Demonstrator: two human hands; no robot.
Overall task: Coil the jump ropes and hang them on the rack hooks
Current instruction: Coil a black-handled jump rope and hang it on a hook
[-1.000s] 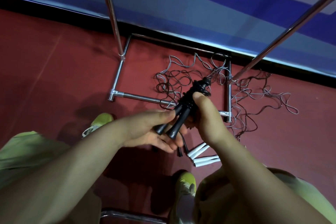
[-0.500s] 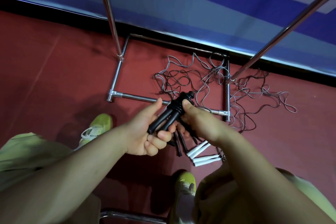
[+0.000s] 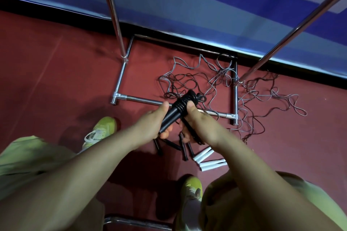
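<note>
Holding the black jump rope (image 3: pixel 177 111) between both hands, I have brought it lower and nearer to me than a second ago, when I held it higher over the tangle. My left hand (image 3: pixel 153 124) curls round the paired black handles, thumb up along their left side; half a second ago that thumb stood off them. My right hand (image 3: pixel 198 124) grips the bundle from the right, thumb pressed on the cord wraps, which now sit as tight rings round the handles' far end. Beyond my hands the loose ropes (image 3: pixel 216 84) lie tangled on the red floor (image 3: pixel 47 84) across the rack base (image 3: pixel 142 100), unchanged. Near my right foot lie the white handles (image 3: pixel 206 159) and a few black handles (image 3: pixel 183 148), where they were before.
</note>
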